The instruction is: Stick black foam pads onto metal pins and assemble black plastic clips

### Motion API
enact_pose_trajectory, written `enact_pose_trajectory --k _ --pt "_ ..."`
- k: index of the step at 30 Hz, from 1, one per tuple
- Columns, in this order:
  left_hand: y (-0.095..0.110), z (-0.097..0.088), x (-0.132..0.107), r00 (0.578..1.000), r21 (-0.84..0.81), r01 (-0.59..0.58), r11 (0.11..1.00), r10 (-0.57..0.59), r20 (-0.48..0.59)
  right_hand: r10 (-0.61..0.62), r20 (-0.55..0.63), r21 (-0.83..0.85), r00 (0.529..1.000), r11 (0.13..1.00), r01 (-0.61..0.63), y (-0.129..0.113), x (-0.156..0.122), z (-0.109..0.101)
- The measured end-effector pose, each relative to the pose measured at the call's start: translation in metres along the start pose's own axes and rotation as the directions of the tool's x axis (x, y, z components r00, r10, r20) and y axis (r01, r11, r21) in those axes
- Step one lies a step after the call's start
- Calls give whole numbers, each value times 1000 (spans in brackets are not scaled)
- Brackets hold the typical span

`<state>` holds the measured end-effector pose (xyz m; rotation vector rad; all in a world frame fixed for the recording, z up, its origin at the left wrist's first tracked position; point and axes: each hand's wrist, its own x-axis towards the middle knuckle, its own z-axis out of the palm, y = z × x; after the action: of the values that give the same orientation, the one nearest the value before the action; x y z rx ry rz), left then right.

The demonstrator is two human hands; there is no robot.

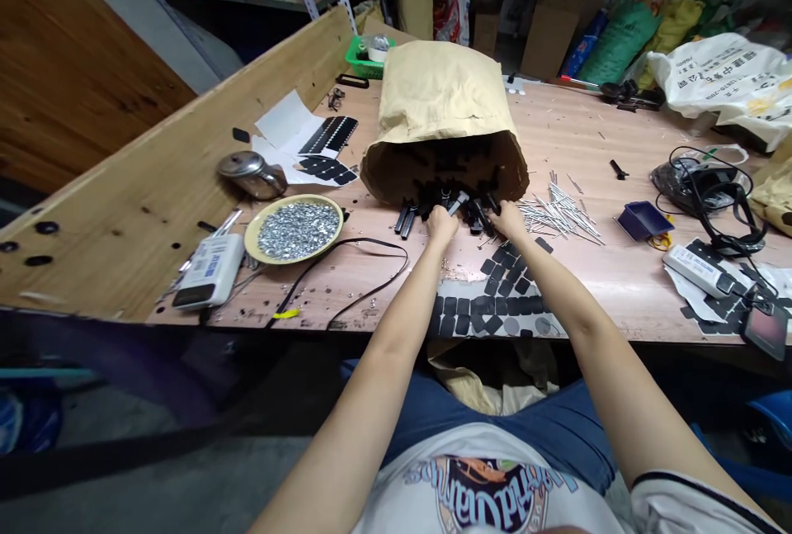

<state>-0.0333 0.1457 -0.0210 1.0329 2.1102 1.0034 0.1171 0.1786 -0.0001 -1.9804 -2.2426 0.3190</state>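
Observation:
A large brown paper bag (pixel 442 92) lies on its side, its mouth facing me. Black elongated plastic parts (pixel 408 220) spill from it onto the table. At the mouth's lower edge, my left hand (pixel 442 225) is closed on a narrow plastic part (pixel 459 202) with a greyish sheen. To its right, my right hand (pixel 508 221) has its fingers bent together at the end of another dark part (pixel 493 203). Its fingertips are small and partly hidden. More black parts lie between my two hands. Just right of my right hand is a pile of thin metal pins (pixel 563 212).
A yellow dish (pixel 339 224) of small metal pieces, a metal pot (pixel 251 173) and a white device (pixel 210 270) stand left. Black adhesive pads (pixel 476 313) line the front edge. A dark blue box (pixel 644 220) and a cabled headset (pixel 730 212) are right. A wooden board (pixel 186 154) walls the left.

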Motion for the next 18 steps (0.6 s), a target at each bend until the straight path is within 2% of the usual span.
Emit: enact_pose_trajectory --k 3,6,8,11,13,16,18 --pt "-12 -7 -17 998 -239 -48 970 53 15 -45 -85 -2 995 999 45 3 -18 -2" --pt "-19 -6 -39 979 -592 -8 806 125 158 -82 -153 27 985 996 87 0 -40 -7" --pt "-22 -4 -55 948 -749 49 661 206 243 -81 -115 76 990 993 90 -5 -57 -12" --pt "-25 -3 -79 938 -841 57 538 260 230 -97 -38 131 995 986 101 -16 -87 -15" --pt "-28 -3 -93 948 -846 38 531 248 198 -128 -17 131 992 983 129 -22 -108 -14" --pt "-31 -3 -110 966 -812 24 584 194 169 -184 27 115 983 977 179 -27 -136 -7" --pt "-34 -4 -118 975 -787 40 615 150 167 -262 48 110 964 960 256 -25 -151 -1"
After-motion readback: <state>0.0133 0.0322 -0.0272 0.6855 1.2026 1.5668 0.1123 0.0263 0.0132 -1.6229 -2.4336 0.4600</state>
